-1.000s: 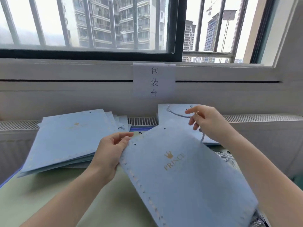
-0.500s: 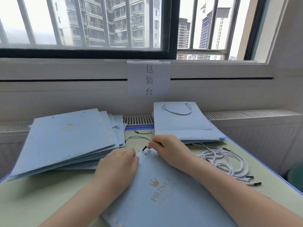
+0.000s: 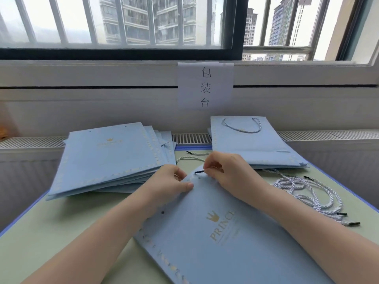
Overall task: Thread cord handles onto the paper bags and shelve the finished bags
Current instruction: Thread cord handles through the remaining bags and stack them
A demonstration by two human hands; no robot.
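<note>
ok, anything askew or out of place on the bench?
Mostly tidy. The unthreaded bag stack is fanned out unevenly, and the spare cords lie in a loose tangle. No damage or spills visible.

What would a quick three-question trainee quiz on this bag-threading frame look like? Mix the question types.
1. True or false: the light-blue paper bag under the hands already carries a cord handle.
2. Which hand pinches the black-tipped cord end? A) left hand B) right hand C) neither
3. Fill in: the heap of loose white twisted cords lies on the person's ____ side of the pale green table.

Key
1. False: the cord end is only at the bag's top edge, and both visible holes are empty.
2. B: the right hand pinches it; the left hand holds the bag's top edge.
3. right
</note>
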